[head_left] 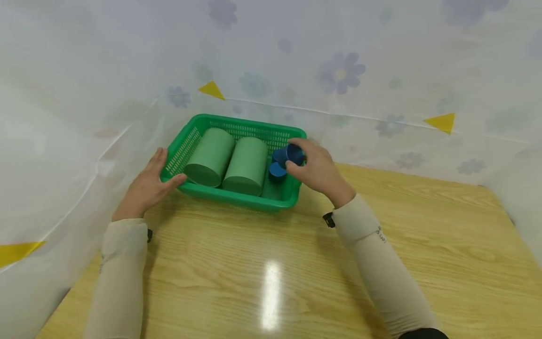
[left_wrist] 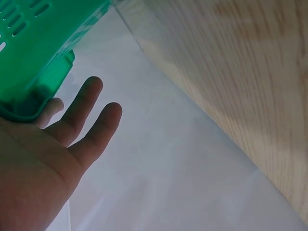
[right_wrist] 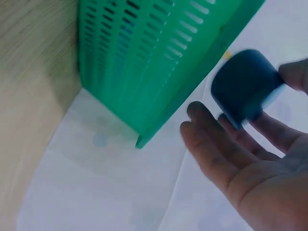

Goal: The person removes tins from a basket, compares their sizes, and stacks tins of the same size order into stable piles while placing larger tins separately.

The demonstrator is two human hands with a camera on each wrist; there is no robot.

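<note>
A green plastic basket [head_left: 237, 200] stands on the wooden table. My left hand [head_left: 146, 186] rests against its left front corner, thumb along the rim and fingers spread outside. The left wrist view shows those fingers [left_wrist: 79, 113] straight. Over the basket's right end, my right hand [head_left: 317, 167] pinches a small blue cup [head_left: 289, 155] between thumb and fingers. That cup [right_wrist: 245, 84] is tilted, above the rim level in the right wrist view. Below it in the basket sits another blue cylinder [head_left: 277, 172], partly covered by the cup.
Two large pale green cylinders, a left one [head_left: 210, 157] and a right one [head_left: 246, 165], lie side by side in the basket. A white flowered sheet [head_left: 296, 52] with yellow triangles hangs behind the wooden table [head_left: 220, 263] and along its left side.
</note>
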